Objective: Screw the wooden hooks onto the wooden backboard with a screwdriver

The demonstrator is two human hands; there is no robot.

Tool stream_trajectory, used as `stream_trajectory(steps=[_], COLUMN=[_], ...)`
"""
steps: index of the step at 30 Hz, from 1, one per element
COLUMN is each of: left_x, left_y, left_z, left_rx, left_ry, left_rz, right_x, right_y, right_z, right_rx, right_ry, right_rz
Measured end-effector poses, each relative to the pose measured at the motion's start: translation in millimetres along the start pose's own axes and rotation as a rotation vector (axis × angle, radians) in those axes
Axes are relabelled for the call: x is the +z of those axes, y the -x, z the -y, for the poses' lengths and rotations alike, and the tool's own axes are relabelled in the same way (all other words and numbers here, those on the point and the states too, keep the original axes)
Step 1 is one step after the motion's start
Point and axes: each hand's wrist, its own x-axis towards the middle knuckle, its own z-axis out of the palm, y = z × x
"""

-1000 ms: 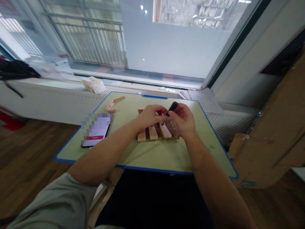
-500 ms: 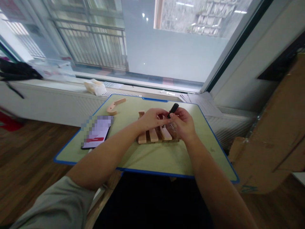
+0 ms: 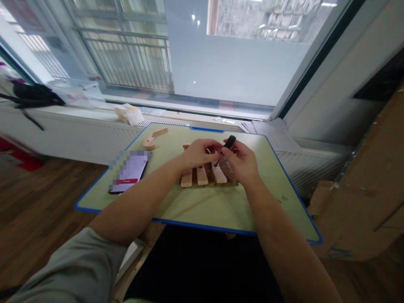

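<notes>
A slatted wooden piece [image 3: 199, 176] lies in the middle of the green table [image 3: 202, 206]. My right hand [image 3: 241, 162] is closed around a small screwdriver with a black handle [image 3: 229, 142], tip pointing down at the slats, with a clear plastic bag against the palm. My left hand [image 3: 197, 152] rests on the slats beside the tip, fingers pinched on something too small to make out. A curved wooden part [image 3: 153, 137] lies apart at the table's far left.
A phone [image 3: 130, 170] lies screen-up on the table's left side. A crumpled bag [image 3: 128, 113] sits on the window ledge behind. Cardboard boxes [image 3: 366, 198] stand at the right. Wooden floor lies to the left.
Both hands stay together over the slats; the screwdriver handle has tilted slightly. The view has shifted a little to the left.
</notes>
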Motion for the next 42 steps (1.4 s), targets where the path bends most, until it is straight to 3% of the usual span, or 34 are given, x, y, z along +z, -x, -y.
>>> stream_trajectory(steps=[5, 9, 14, 20, 25, 31, 36, 42], left_x=[2.3, -0.3, 1.7, 2.3, -1.7, 0.0, -0.9, 0.8], left_y=[0.5, 0.4, 2.2, -0.1, -0.3, 1.8, 2.1, 1.3], left_z=[3.9, -2.2, -5.1, -2.3, -8.8, -10.1, -11.7, -6.3], left_rx=[0.016, 0.091, 0.081, 0.065, 0.113, 0.072, 0.145, 0.109], left_ry=[0.026, -0.01, -0.004, -0.064, -0.077, -0.14, -0.176, -0.196], left_rz=[0.025, 0.08, 0.089, -0.061, 0.101, 0.002, 0.092, -0.041], right_x=[-0.8, -1.1, 1.2, 2.7, 2.2, 2.9, 0.7, -0.7], right_y=[-0.3, -0.5, 0.3, 1.1, -0.1, -2.3, -0.6, -1.0], right_z=[12.4, 11.4, 4.0, 8.5, 5.3, 4.3, 7.8, 4.0], right_rx=[-0.096, -0.149, -0.058, -0.055, -0.065, -0.028, -0.017, -0.025], right_ry=[0.143, 0.067, 0.013, 0.001, -0.049, -0.063, -0.148, -0.02], right_rz=[-0.021, -0.011, 0.012, 0.003, 0.015, -0.07, 0.013, -0.075])
